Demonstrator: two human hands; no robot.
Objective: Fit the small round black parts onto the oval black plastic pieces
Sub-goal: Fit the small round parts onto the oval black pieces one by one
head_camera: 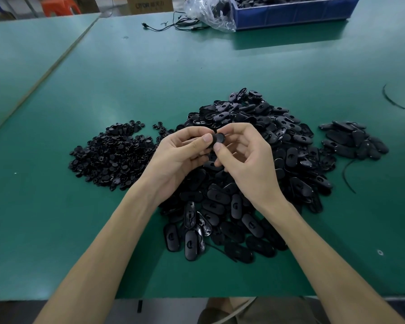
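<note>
Looking down through the head camera, I see both hands brought together, raised a little over the green table [80,230]. The left hand [182,153] and the right hand [246,157] pinch one black piece [219,138] between them, thumbs and forefingers curled on it. Only its rounded end shows past the left thumb, so I cannot tell whether a round part sits on it.

Beneath and beyond the hands lies the big heap of oval pieces [220,202], spreading out to the right of the right hand. Just left of the left hand is the pile of small round parts [112,155], close to the oval heap's edge. Well right of the right hand sits a smaller heap of ovals [353,139], apart from the main one.

Far beyond the hands stand a blue bin [290,15], a crumpled clear bag [208,12] against it, and a black cable [173,25] to the bag's left.
</note>
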